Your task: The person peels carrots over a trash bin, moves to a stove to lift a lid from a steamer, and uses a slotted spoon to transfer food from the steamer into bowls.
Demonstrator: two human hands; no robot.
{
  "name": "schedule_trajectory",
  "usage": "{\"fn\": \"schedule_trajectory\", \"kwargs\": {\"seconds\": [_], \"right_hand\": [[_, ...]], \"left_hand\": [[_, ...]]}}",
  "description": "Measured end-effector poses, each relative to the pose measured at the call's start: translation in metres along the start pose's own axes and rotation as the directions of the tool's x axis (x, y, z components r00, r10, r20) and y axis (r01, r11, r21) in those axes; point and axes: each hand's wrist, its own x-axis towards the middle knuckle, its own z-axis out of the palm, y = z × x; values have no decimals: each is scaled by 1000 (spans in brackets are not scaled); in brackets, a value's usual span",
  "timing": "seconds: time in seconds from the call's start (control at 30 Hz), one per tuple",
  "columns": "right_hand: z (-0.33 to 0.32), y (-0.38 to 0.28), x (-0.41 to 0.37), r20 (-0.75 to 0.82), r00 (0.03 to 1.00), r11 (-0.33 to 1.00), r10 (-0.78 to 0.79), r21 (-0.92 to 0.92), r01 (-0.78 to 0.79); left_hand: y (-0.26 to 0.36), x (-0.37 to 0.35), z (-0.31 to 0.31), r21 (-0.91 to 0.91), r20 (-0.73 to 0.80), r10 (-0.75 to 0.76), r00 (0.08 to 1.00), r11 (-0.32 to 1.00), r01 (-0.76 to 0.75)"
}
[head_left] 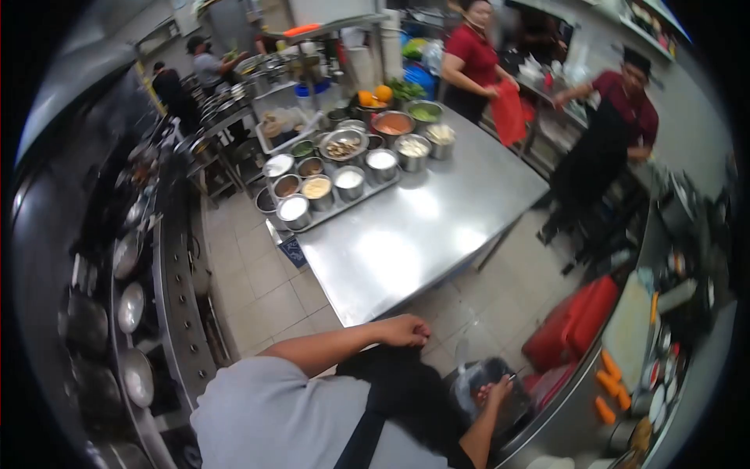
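My left hand (405,331) is held in front of my dark apron (391,383), close to the near edge of the steel table (437,250). Its fingers are curled in, and nothing shows in them. Lower to the right, my right hand (494,389) is over a dark container (516,402) with clear plastic (466,383) at its left side. The fingers there are closed around something small that I cannot make out.
Metal pots of ingredients (348,180) stand on a tray at the table's far left. A stove (176,301) runs along the left. Carrots (609,383) lie on the right counter near a red container (574,320). Co-workers (605,133) stand beyond the table.
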Motion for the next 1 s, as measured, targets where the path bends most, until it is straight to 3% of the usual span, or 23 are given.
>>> {"fn": "schedule_trajectory", "kwargs": {"seconds": [0.07, 0.13, 0.17, 0.2, 0.27, 0.3, 0.33, 0.43, 0.47, 0.53, 0.57, 0.6, 0.63, 0.67, 0.7, 0.77, 0.8, 0.83, 0.87, 0.9, 0.93, 0.97, 1.0], "right_hand": [[33, -28, -15, 98, 995, 999, -2, -52, 8], [70, -35, -5, 315, 895, 919, -317, -131, 372], [83, -53, -11, 539, 810, 922, -232, -143, 360], [111, -91, -69, 604, 748, 910, -274, -87, 404], [183, -146, -185, 718, 614, 902, -327, 42, 431], [228, -163, -224, 766, 541, 902, -347, 115, 415], [280, -175, -250, 819, 398, 843, -412, 178, 507], [465, -213, -325, 908, 172, 819, -382, 246, 518], [535, -223, -342, 895, 143, 792, -422, 287, 539], [679, -241, -344, 909, 160, 777, -385, 225, 588], [744, -244, -345, 884, 295, 799, -363, 132, 587], [802, -248, -345, 840, 420, 814, -345, 45, 579], [849, -247, -340, 840, 424, 807, -339, 28, 589], [891, -248, -332, 804, 512, 817, -302, -59, 574], [926, -252, -319, 759, 594, 822, -266, -144, 551], [986, -264, -271, 820, 536, 883, -201, -85, 461], [1008, -267, -250, 877, 462, 940, -129, -40, 338], [1009, -271, -246, 853, 495, 959, -166, 23, 282], [1003, -271, -254, 807, 510, 916, -299, 93, 390], [987, -274, -267, 818, 444, 870, -366, 131, 475], [995, -300, -223, 877, 434, 958, -207, 91, 273], [968, -314, -233, 908, 299, 885, -294, 140, 445], [913, -278, -356, 749, 377, 792, -544, 310, 526]], "left_hand": [[-13, -39, -27, -191, -109, -108, 988, 978, 86], [-27, -66, -48, -312, -218, -89, 972, 950, 16], [-37, -80, -59, -403, -306, -90, 948, 914, -43], [-43, -99, -71, -425, -322, -103, 941, 904, -46], [-52, -138, -104, -233, -493, 74, 867, 949, -214], [-56, -166, -122, -201, -548, 43, 836, 963, -181], [-79, -188, -135, -219, -549, 30, 836, 959, -178], [-176, -271, -173, -433, -700, -218, 681, 887, -162], [-217, -304, -183, -484, -708, -300, 639, 865, -131], [-285, -371, -197, -695, -665, -562, 492, 708, -130], [-346, -401, -187, -760, -628, -671, 394, 637, -126], [-412, -430, -169, -752, -629, -727, 276, 658, 20], [-439, -455, -155, -798, -586, -796, 152, 599, 61], [-529, -484, -109, -679, -693, -714, 98, 692, 247], [-542, -509, -102, -861, -464, -851, 248, 498, 100], [-489, -517, -115, -963, -267, -954, 138, 259, -72], [-491, -511, -124, -967, -252, -958, 138, 244, -73], [-491, -514, -126, -984, -152, -978, 143, 136, -119], [-486, -525, -115, -986, -32, -989, 146, 7, -166], [-499, -529, -103, -995, -8, -990, 141, -5, -95], [-538, -521, -84, -999, 14, -990, 140, -18, -28], [-605, -521, -43, -836, -314, -880, 357, 434, 336], [-580, -501, -81, -906, -152, -949, 277, 246, 344]]}}
